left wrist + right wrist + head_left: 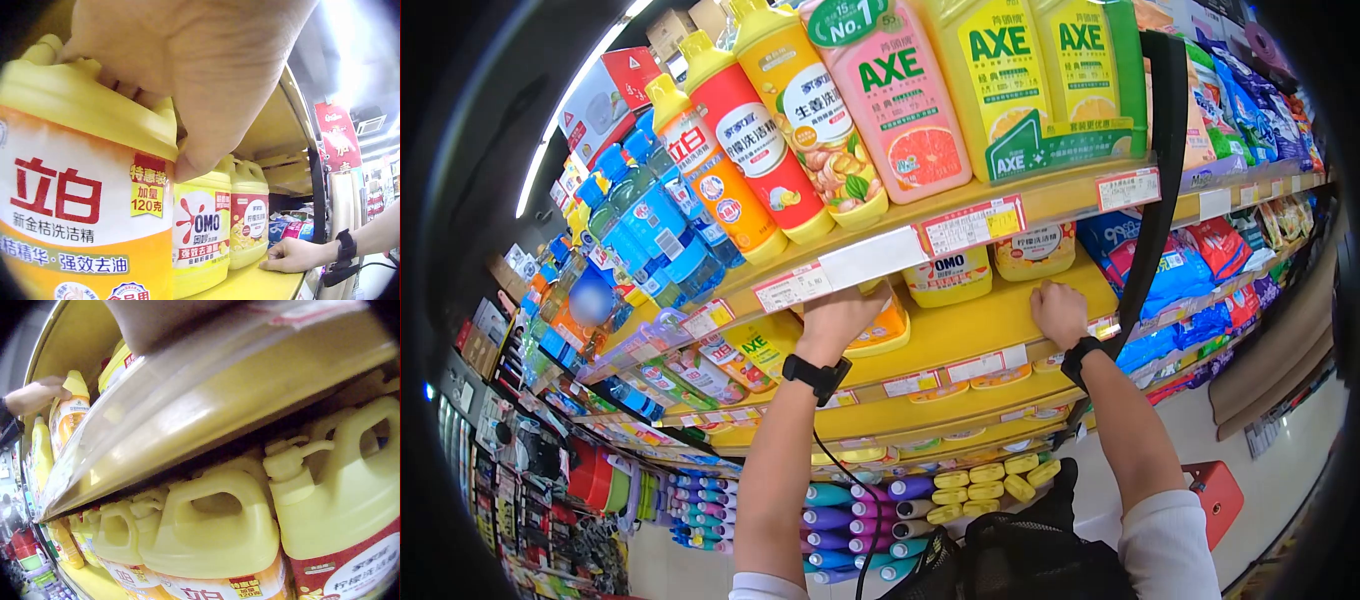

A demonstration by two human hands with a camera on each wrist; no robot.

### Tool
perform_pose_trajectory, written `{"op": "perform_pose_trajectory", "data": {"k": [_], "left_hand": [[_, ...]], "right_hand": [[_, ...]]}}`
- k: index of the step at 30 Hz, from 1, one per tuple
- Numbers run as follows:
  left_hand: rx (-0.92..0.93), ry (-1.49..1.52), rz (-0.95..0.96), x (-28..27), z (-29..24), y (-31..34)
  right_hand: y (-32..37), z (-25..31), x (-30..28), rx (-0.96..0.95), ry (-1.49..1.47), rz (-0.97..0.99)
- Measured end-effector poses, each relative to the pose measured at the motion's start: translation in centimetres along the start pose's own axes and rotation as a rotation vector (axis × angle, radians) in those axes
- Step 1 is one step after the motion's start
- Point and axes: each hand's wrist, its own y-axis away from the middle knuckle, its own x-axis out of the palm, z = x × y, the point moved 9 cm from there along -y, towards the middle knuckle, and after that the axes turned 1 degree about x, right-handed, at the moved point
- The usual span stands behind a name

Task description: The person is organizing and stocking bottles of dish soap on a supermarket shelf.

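The left grip (181, 69) is clamped round the top handle of an orange-labelled Liby dish-soap jug (81, 206), which sits directly under the palm. Just beside it stands an OMO jug (200, 231), then a lemon dish-soap jug (250, 215); near that, the right grip (289, 255), fingers curled together, rests on the yellow shelf (250, 284).

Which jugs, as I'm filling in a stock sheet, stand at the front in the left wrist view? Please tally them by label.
Orange-and-white label jug, gripped by the left hand: 1
OMO jug: 1
Red-and-white label jug: 1
Total: 3
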Motion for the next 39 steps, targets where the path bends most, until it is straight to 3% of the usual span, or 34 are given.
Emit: {"op": "perform_pose_trajectory", "data": {"k": [4,5,8,13,17,20,21,24,25,29,39], "left_hand": [[-0.067,-0.015,0.039,-0.9,0.2,1.4],[-0.078,0.004,0.137,-0.6,0.2,1.5],[-0.12,-0.027,0.193,-1.2,0.1,2.0],[-0.091,-0.258,-0.072,-1.0,-0.7,3.7],[-0.106,-0.234,-0.157,-0.6,-0.4,4.4],[-0.101,-0.206,-0.228,-0.3,-0.2,4.7],[-0.114,-0.193,-0.228,-0.3,0.0,4.6],[-0.108,-0.194,-0.272,-1.0,-0.1,4.5],[-0.106,-0.196,-0.279,-1.2,-0.1,4.5],[-0.117,-0.163,-0.292,-1.1,0.0,4.5],[-0.122,-0.138,-0.287,-0.7,0.4,4.7]], "right_hand": [[-0.1,0.1,-0.1,-0.01,0.002,-0.002],[-0.1,0.1,-0.2,-0.009,0.004,-0.004],[-0.1,0.2,-0.2,0.004,0.006,-0.002],[-0.3,-0.1,-0.9,0.081,-0.078,0.132],[-3.3,-5.1,-1.2,0.243,-0.413,-0.09],[-6.8,-7.2,-2.8,0.053,-0.319,-0.262],[-7.8,-7.6,-2.6,0.12,-0.402,-0.183],[-9.0,-6.2,-2.6,0.045,-0.815,-0.131],[-9.4,-5.7,-2.4,0.057,-0.81,0.001],[-9.4,-5.0,-2.1,0.146,-0.975,0.103],[-7.7,1.8,-2.2,0.121,-0.975,0.168]]}}
